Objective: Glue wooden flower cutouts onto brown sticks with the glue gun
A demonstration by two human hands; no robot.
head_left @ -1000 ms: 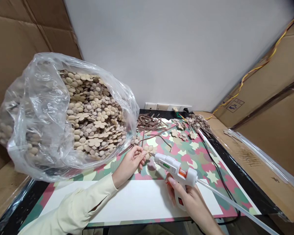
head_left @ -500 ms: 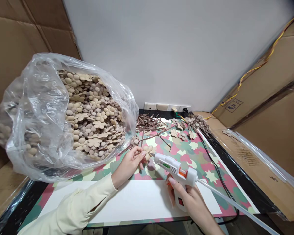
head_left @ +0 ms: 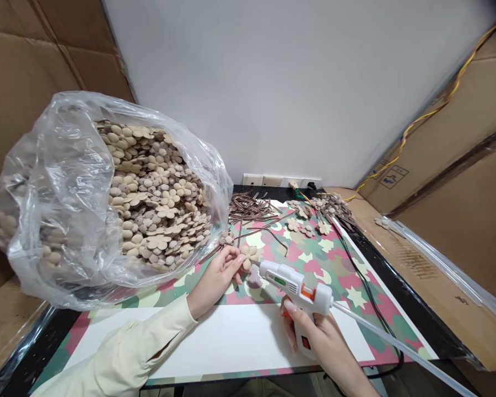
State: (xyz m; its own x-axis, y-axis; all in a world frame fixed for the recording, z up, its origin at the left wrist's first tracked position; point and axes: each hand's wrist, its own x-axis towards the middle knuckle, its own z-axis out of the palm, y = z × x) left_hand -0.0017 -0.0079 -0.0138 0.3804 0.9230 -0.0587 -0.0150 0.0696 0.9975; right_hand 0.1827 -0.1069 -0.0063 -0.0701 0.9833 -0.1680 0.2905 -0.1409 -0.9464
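Between the thumb and fingers of my left hand [head_left: 219,275] is a beige flower piece [head_left: 250,257], held up above the patterned table cover. My right hand [head_left: 312,331] is wrapped round the handle of a white glue gun [head_left: 291,281], with a finger at its orange trigger. The gun's nozzle points left and is close to the flower's lower edge; whether it touches I cannot tell. A long clear glue stick [head_left: 397,347] runs out of the gun's back. Just below the held flower lies a greyish-purple flower piece [head_left: 254,277].
A clear plastic bag [head_left: 62,165] full of flower pieces [head_left: 161,198] stands at left. Behind my hands are brown strips [head_left: 252,208] and several loose flowers [head_left: 301,227]. A black cable [head_left: 366,286] crosses the right side. White paper [head_left: 215,342] lies in front. Glue sticks [head_left: 442,264] rest on cardboard.
The beige flower has turned slightly in my left fingers, and the purple piece below it shows more fully. The glue gun stays nearly in place; the whole view has shifted a little.
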